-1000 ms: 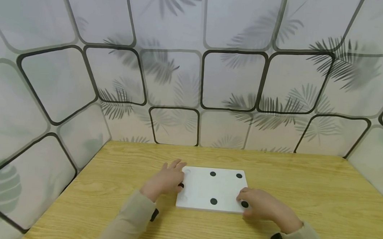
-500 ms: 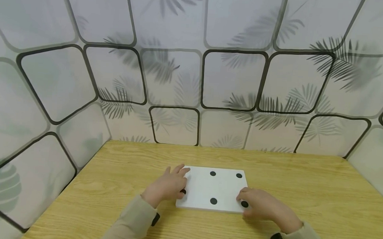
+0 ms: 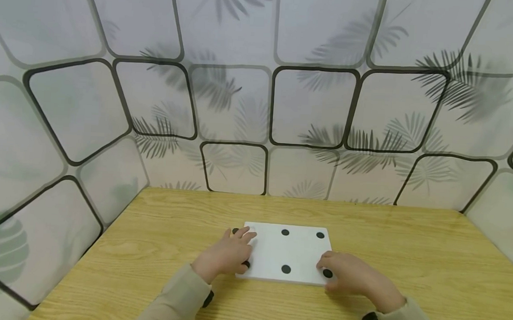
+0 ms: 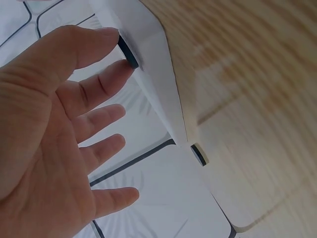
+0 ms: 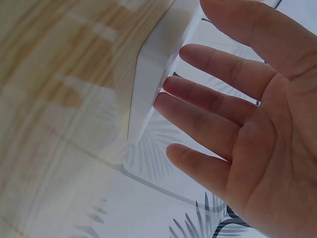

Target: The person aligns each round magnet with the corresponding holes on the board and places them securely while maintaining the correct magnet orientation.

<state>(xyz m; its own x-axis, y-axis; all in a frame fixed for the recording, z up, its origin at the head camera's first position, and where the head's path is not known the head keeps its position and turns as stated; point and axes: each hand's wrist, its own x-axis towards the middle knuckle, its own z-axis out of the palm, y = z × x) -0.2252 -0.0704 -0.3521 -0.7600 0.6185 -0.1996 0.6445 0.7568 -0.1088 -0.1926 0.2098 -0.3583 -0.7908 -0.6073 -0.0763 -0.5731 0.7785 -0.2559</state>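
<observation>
A white rectangular board [image 3: 304, 252] lies flat on the wooden table. My left hand [image 3: 225, 256] is over the board's near left corner. Thumb and index finger pinch a small black disc [image 4: 128, 51] on its edge, right at the board's surface; the other fingers spread loosely. Another black disc [image 3: 235, 231] lies on the table just off the far left corner. At the near right corner, my right hand [image 3: 352, 276] rests with loosely extended fingers [image 5: 198, 119] at the board's edge, beside a black disc [image 3: 327, 273].
More black discs sit on the board: one at the far middle [image 3: 285, 232], one at the far right [image 3: 320, 235] and one at the near middle [image 3: 286, 269]. Behind the wooden table [image 3: 408, 245] hangs a leaf-patterned covering [image 3: 311, 105], which also runs along both sides.
My left hand has slid nearer along the board's left side with the pinched disc, toward the near left corner. The disc off the far left corner has come into sight. My right hand stays put.
</observation>
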